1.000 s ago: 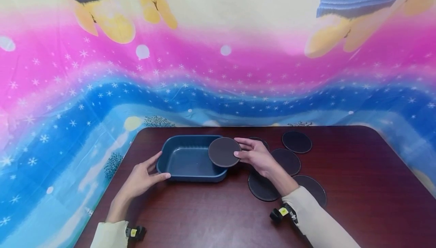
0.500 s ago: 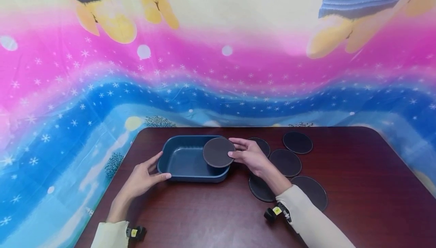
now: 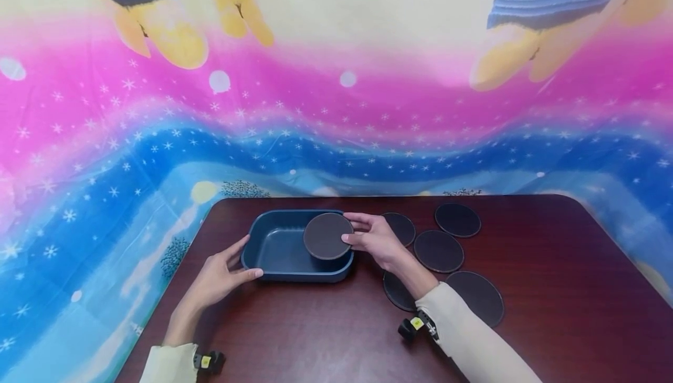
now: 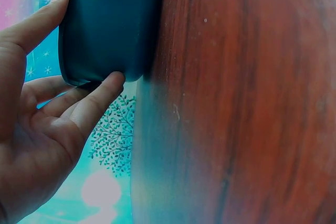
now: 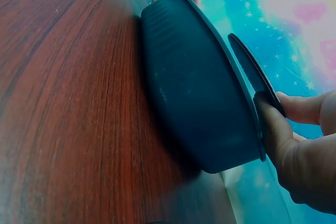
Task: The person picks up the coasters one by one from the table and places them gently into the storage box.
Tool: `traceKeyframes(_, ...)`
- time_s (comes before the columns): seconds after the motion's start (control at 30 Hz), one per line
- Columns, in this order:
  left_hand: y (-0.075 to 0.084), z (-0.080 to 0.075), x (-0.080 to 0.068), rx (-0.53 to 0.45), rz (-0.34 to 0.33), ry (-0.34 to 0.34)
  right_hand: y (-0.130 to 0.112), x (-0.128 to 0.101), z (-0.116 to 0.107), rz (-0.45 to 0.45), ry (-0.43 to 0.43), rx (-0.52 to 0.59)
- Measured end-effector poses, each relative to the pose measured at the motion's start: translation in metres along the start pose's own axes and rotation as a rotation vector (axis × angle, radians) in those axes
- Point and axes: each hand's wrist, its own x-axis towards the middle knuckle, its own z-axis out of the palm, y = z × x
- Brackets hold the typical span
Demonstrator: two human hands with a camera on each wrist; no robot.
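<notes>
A dark teal rectangular tub stands on the table, its hollow side up. My left hand holds its left end, thumb at the near corner of the rim and fingers along the outer wall; the left wrist view shows the thumb on the rim. In my right hand a round dark brown coaster is pinched at its edge between thumb and fingers. It hovers over the right part of the tub. From the right wrist, the coaster looks just above the rim, apart from the tub's floor.
Several more round coasters lie flat to the right of the tub, among them one at the back, one in the middle and one near my right sleeve. A printed curtain hangs behind the reddish-brown table.
My right hand has carried the coaster leftward, further over the tub. The left hand and the tub have stayed in place.
</notes>
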Motion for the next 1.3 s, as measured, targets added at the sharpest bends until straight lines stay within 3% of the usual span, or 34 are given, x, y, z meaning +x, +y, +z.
traceKeyframes(0.7,0.002,0.001,-0.001,0.01,0.018,0.004,-0.004,0.002,0.024,-0.001,-0.028,-0.144)
traceKeyframes(1.3,0.005,0.0,-0.002,-0.013,-0.016,-0.011,-0.004,0.003,0.028,-0.016,-0.019,-0.258)
